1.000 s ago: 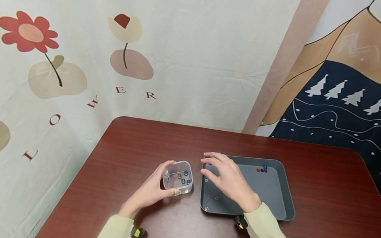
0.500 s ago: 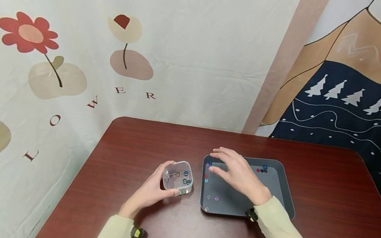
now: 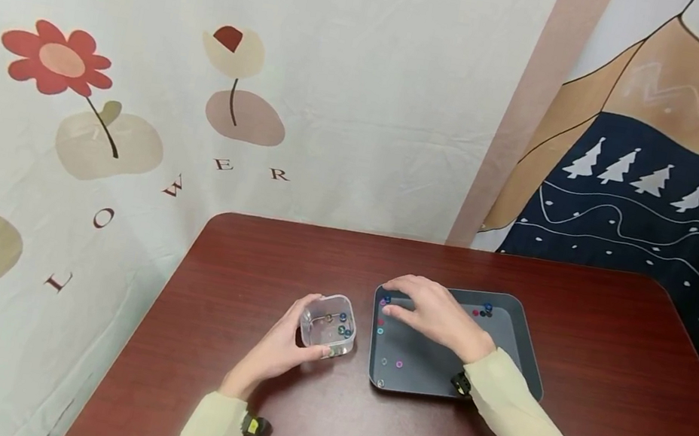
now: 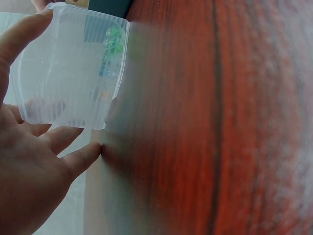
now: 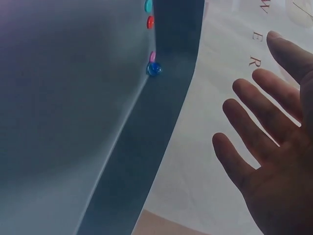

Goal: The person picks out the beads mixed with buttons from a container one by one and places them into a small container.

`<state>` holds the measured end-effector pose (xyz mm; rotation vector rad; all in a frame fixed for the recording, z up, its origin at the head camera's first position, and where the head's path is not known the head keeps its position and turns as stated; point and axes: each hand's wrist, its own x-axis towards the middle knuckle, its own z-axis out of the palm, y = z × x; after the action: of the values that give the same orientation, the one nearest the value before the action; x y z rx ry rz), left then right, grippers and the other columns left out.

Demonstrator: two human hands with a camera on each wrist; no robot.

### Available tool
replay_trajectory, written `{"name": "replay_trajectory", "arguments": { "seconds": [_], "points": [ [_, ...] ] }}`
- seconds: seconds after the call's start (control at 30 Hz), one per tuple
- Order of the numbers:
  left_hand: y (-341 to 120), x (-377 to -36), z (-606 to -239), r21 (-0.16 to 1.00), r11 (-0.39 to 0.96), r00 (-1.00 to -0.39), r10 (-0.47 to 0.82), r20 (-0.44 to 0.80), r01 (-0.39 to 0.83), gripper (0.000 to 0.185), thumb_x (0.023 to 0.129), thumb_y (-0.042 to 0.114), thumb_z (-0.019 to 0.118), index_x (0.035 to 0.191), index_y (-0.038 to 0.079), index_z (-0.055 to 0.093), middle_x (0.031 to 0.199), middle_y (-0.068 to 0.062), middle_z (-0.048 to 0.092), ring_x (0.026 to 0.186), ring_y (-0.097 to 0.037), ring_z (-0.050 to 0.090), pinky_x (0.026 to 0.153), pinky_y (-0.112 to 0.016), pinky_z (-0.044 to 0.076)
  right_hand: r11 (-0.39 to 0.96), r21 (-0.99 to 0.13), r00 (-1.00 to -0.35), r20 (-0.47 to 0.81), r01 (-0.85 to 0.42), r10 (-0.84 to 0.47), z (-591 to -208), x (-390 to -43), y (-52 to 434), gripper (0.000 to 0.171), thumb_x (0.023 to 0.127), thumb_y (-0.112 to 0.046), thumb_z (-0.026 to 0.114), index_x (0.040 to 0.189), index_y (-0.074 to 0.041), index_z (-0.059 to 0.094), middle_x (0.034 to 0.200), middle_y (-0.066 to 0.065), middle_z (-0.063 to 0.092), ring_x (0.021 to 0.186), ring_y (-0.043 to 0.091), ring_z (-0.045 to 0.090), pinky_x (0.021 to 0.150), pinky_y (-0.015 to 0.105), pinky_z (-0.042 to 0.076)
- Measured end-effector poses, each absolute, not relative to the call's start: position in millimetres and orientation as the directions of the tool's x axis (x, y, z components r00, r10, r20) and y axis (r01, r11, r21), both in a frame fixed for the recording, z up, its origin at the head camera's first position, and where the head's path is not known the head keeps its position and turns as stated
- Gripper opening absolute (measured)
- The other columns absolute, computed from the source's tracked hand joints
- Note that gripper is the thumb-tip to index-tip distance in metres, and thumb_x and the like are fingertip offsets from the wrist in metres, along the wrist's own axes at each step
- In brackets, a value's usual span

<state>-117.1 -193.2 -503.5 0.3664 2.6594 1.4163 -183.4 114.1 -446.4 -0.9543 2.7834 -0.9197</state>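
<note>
My left hand (image 3: 277, 348) grips a small clear plastic box (image 4: 58, 63) by its sides, thumb in front. Several glass marbles (image 4: 115, 41) lie in the box, green and blue ones among them. Over the far left corner of a grey tray (image 3: 420, 378) hovers my right hand (image 3: 437, 316), its fingers loosely extended with nothing between them. Near those fingers, a blue marble (image 5: 154, 69) sits in the tray's corner against a small pink disc (image 5: 152, 57). A red disc (image 5: 150, 22) and a teal one (image 5: 148, 5) follow along the tray's edge.
At the tray's far right side are a blue marble (image 3: 488, 308) and a few small dark and red pieces (image 3: 475, 313). A purple ring (image 3: 399, 364) and a clear marble (image 3: 381, 383) lie at its near left. Behind the brown table (image 3: 275, 252) hangs a printed curtain (image 3: 368, 99).
My right hand has drawn back rightward from beside the box and lowered at the tray's far left corner. Marbles in the box have shifted slightly. My left hand keeps its grip.
</note>
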Motion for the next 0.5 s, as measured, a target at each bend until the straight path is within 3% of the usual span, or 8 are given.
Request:
{"name": "replay_trajectory", "arguments": {
  "seconds": [0.5],
  "points": [
    [-193, -116, -501, 0.835, 0.528, -0.965, 0.262, 0.008, 0.151, 0.095, 0.078, 0.031, 0.091, 0.155, 0.018, 0.039, 0.145, -0.008, 0.052, 0.129, -0.026, 0.053, 0.111, -0.052, 0.037, 0.639, -0.573, -0.803, 0.059, -0.514, -0.594, -458, -193, 114, 0.042, 0.098, -0.032, 0.074, 0.133, -0.009, 0.069, 0.134, 0.008, 0.067, 0.127, 0.026, 0.061, 0.106, 0.047, 0.047]
  ]
}}
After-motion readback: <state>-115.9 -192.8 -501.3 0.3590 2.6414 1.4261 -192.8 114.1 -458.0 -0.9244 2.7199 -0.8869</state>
